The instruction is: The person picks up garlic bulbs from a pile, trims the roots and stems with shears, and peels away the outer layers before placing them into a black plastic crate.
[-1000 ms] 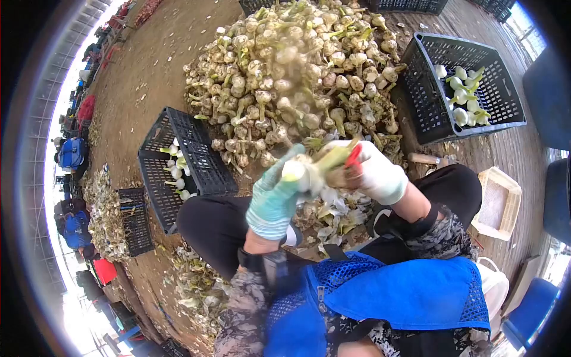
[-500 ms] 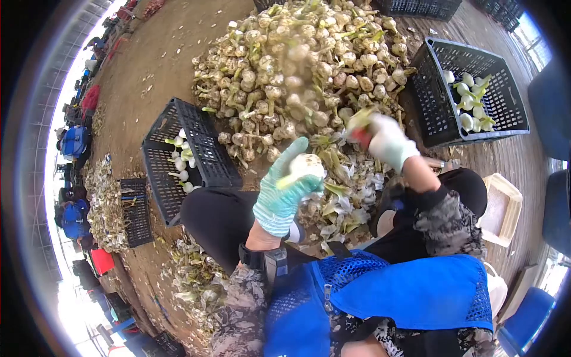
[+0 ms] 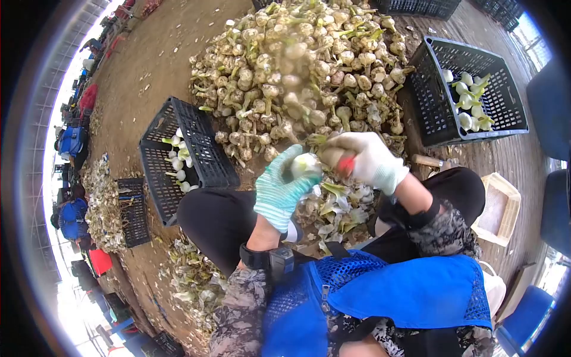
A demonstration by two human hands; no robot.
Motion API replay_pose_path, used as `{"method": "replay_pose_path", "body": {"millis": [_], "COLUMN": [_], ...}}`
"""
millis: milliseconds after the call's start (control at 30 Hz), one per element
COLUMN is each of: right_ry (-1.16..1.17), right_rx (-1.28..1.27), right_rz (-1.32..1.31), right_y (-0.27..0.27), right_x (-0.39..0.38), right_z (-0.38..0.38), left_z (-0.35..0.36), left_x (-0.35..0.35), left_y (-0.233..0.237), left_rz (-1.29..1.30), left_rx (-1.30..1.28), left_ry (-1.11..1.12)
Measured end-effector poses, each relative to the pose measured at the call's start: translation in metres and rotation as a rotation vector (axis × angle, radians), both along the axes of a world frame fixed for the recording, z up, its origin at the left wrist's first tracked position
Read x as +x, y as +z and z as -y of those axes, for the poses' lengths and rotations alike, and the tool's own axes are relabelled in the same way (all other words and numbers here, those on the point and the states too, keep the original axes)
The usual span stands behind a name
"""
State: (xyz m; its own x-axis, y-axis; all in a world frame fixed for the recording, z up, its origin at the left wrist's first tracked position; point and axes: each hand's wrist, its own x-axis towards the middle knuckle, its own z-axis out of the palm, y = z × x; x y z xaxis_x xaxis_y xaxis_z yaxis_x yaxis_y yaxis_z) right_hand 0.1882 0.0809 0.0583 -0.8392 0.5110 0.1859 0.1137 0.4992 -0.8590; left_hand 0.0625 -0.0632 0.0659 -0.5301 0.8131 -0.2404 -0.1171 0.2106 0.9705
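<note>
Garlic (image 3: 306,165) sits cupped in my left grip (image 3: 278,189); at its three o'clock, my right grip (image 3: 370,158) pinches something red (image 3: 346,165): best hold both steady.

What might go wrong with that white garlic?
The round white garlic bulb might slip from the fingers of the green-striped, gloved left hand and drop onto the pale, papery peelings below. The white-gloved right hand, with a small red object at it, is close, so it might knock the bulb.

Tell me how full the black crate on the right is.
Partly filled: the crate holds a small cluster of white garlic bulbs, with bare mesh showing beside them.
</note>
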Motion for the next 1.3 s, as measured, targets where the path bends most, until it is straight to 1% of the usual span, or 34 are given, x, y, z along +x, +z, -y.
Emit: {"method": "replay_pose_path", "body": {"millis": [33,67,167,200,300,333,367,433,467,500,567,600,633,667,700,733,767,800,833,867,900,933,967,1033,1067,1167,1200,1233,1267,1300], "right_ry": [0.047,-0.054,-0.049,-0.055,-0.039,-0.029,-0.006,0.026,-0.040,-0.130,-0.507,-0.356,-0.090,-0.011,0.071,0.091,0.106,0.122,0.024,0.033,0.032,0.029,0.024,0.079,0.080,-0.198,-0.194,-0.191,-0.003,0.074], "right_rx": [0.083,0.199,0.021,0.019,0.001,0.035,0.121,0.158,0.173,0.226,-0.046,-0.069,0.019,0.096,0.170,0.142,0.111,0.018,-0.141,-0.185,-0.317,-0.450,-0.585,-0.389,-0.242,-0.450,-0.478,-0.503,-0.192,-0.185], "right_rz": [-0.017,0.012,0.156,0.098,-0.074,-0.094,-0.010,-0.125,-0.023,-0.105,0.353,0.565,0.766,0.735,0.705,0.778,0.852,0.828,0.557,0.263,0.207,0.151,0.095,0.285,0.245,0.163,0.274,0.381,0.657,0.681], "right_y": [0.005,-0.003,-0.007,-0.005,-0.003,-0.001,-0.001,0.006,0.000,-0.007,-0.036,-0.020,-0.063,-0.074,-0.076,-0.076,-0.064,-0.024,-0.027,-0.015,-0.009,-0.005,-0.001,0.010,0.000,-0.036,-0.047,-0.062,-0.094,-0.038], "right_x": [0.000,0.000,0.005,0.005,0.002,0.000,0.003,-0.001,-0.003,-0.004,-0.007,-0.008,-0.008,-0.005,-0.002,-0.007,-0.013,-0.021,-0.022,-0.027,-0.035,-0.043,-0.049,-0.053,-0.056,-0.060,-0.054,-0.048,-0.046,-0.052], "right_z": [0.009,0.018,0.010,0.009,0.023,0.035,0.047,0.059,0.050,0.026,-0.024,-0.027,-0.031,-0.018,-0.004,-0.005,-0.007,-0.008,-0.006,-0.002,0.003,0.009,0.015,0.026,0.031,-0.003,-0.013,-0.024,-0.029,-0.016], "left_z": [-0.001,-0.001,0.002,0.001,-0.009,-0.011,-0.021,-0.022,-0.023,-0.020,-0.019,-0.017,-0.014,-0.010,-0.007,-0.005,-0.003,-0.002,0.000,0.000,-0.002,-0.007,-0.006,-0.002,0.000,0.004,0.007,0.006,0.005,0.005], "left_x": [0.001,0.003,0.001,-0.001,0.005,0.006,0.002,0.002,-0.001,-0.006,-0.011,-0.016,-0.021,-0.026,-0.031,-0.037,-0.042,-0.047,-0.049,-0.052,-0.051,-0.043,-0.043,-0.045,-0.047,-0.050,-0.056,-0.060,-0.064,-0.066], "left_y": [-0.003,-0.012,-0.011,-0.011,-0.012,-0.014,-0.013,-0.012,-0.009,-0.016,-0.020,-0.023,-0.026,-0.028,-0.030,-0.031,-0.032,-0.034,-0.035,-0.036,-0.031,-0.023,-0.029,-0.041,-0.035,-0.018,-0.007,-0.006,-0.006,-0.007], "left_rz": [-0.062,-0.035,0.101,0.064,0.313,0.558,0.730,0.736,0.778,0.845,0.937,1.030,1.121,1.212,1.246,1.281,1.317,1.261,1.119,0.979,0.841,0.657,0.526,0.260,-0.011,0.528,0.718,0.794,0.875,0.958], "left_rx": [-0.003,0.067,0.105,0.074,0.133,0.250,0.171,0.294,0.390,0.476,0.570,0.577,0.582,0.590,0.571,0.546,0.516,0.497,0.465,0.437,0.412,0.368,0.399,0.452,0.438,0.663,0.635,0.588,0.532,0.476], "left_ry": [-0.013,-0.025,-0.118,-0.139,0.056,0.080,0.208,0.286,0.281,0.290,0.347,0.338,0.333,0.333,0.299,0.263,0.222,0.207,0.225,0.243,0.263,0.372,0.341,0.276,0.226,0.242,0.214,0.270,0.328,0.387]}}
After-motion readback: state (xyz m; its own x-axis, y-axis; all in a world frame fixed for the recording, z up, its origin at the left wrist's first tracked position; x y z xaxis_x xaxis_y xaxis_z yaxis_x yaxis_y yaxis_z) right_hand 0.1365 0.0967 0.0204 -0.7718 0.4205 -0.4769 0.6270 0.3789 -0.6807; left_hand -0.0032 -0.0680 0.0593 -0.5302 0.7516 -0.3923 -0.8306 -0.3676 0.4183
